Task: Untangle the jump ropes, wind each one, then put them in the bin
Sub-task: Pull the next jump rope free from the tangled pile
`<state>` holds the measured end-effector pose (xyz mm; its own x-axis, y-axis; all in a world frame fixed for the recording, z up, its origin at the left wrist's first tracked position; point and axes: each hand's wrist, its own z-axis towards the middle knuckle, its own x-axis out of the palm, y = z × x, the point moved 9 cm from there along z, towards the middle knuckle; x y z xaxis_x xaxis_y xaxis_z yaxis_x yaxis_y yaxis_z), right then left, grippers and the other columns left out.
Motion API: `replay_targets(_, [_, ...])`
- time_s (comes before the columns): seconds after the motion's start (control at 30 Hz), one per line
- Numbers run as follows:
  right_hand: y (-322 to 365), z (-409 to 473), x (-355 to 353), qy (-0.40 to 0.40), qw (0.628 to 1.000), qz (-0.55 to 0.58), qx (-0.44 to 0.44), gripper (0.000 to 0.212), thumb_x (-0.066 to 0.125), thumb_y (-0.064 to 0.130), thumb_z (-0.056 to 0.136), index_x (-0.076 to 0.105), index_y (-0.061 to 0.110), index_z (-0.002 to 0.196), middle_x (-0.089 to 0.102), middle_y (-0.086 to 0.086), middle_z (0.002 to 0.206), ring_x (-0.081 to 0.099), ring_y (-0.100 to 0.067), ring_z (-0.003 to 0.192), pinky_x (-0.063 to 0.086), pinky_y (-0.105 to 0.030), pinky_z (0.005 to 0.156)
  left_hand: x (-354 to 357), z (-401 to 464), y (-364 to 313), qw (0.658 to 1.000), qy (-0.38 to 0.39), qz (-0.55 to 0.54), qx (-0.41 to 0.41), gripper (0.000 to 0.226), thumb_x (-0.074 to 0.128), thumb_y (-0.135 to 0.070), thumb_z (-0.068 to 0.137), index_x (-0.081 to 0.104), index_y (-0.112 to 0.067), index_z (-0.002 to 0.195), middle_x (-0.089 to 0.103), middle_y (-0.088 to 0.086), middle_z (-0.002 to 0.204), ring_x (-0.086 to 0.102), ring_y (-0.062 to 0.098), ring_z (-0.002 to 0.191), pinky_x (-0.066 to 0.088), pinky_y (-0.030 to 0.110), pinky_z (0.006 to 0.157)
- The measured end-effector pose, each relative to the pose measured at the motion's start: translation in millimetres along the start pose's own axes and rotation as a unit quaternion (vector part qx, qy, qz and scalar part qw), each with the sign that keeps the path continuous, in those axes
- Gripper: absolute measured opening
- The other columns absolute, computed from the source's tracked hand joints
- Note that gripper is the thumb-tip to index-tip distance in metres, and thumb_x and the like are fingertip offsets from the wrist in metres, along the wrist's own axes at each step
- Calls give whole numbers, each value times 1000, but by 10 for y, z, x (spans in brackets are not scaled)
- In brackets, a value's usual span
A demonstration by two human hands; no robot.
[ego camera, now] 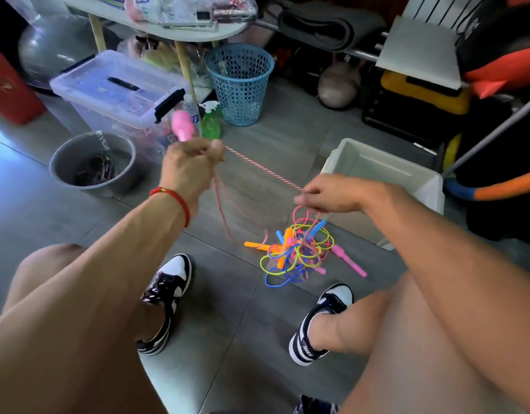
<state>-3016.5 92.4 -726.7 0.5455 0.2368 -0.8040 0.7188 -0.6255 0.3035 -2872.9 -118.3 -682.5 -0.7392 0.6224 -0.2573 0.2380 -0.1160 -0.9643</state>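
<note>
Rope, pink-striped point(266, 168): stretched taut between left hand point(187, 168), fingers curled round handle point(183, 125), and right hand point(332, 195) pinching it, freeing it from tangle point(296, 252).

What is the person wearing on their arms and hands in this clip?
Both forearms are bare, with no sleeves in view. The left wrist carries a thin red string bracelet with a small knot or bead. The left hand and right hand have no gloves; no rings or watch show.
</note>
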Motion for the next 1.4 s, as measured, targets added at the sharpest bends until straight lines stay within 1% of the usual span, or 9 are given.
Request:
replay_targets(0.1, [-561,-86,252,144,982,-59,105,29,48,27,106,69,14,91,66,-1,88,57,-16,87,41,-14,67,-375,101,-12,993,-118,-15,0,24,67,-32,93,74,-22,72,57,-2,66,45,9,56,41,25,63])
replay_targets(0.2, [-857,-105,0,32,990,-29,137,27,47,16,103,69,19,88,72,-2,90,61,-17,84,40,-19,62,-442,206,53,990,-126,57,1,20,63,-31,95,75,-17,85,56,-2,67,49,12,59,42,24,63])
replay_targets(0.33, [-427,-300,-541,-210,964,162,-14,25,50,21,105,72,19,92,65,2,64,57,-6,59,40,-12,58,-222,311,448,977,-5,187,-105,33,72,-35,89,71,-18,117,70,15,112,69,32,97,55,34,87])
replay_targets(0.43, [61,-454,-690,-279,950,106,-93,20,55,26,102,75,25,101,62,6,65,55,-5,58,44,-24,64,97,114,339,962,70,258,-62,50,77,-42,84,65,-29,130,59,18,132,64,31,110,48,29,103])
replay_targets(0.63, [562,-270,-512,-259,957,15,-129,24,52,33,100,74,23,98,75,-5,93,68,-27,92,51,-41,79,901,-431,51,942,289,159,57,38,63,-59,88,75,-29,107,43,8,77,43,22,68,54,41,62])
replay_targets(0.87, [299,-141,-382,-197,978,6,-62,35,42,43,88,73,28,87,73,-2,82,66,-26,82,53,-42,80,918,-513,-10,918,360,139,87,23,67,-40,95,75,-18,94,67,21,103,54,19,82,55,40,67])
replay_targets(1.1, [455,-212,-425,-226,969,33,-90,33,51,38,100,74,22,83,49,4,52,48,-6,54,35,-32,59,903,-472,5,930,312,164,105,19,68,-40,95,75,-28,108,52,-23,54,48,-3,59,52,32,73])
replay_targets(1.3, [300,-133,-359,-176,981,55,-62,42,55,50,96,68,20,69,56,-2,54,54,-16,54,45,-30,59,560,-200,-245,955,182,160,171,30,62,-40,99,76,-24,77,50,19,63,45,22,56,47,45,58])
replay_targets(1.4, [-36,46,-56,-49,997,52,-14,36,58,40,97,64,23,66,65,5,65,60,-14,65,47,-31,69,176,-56,-270,989,56,40,130,30,63,-45,94,76,-29,72,58,9,68,46,20,59,47,41,58])
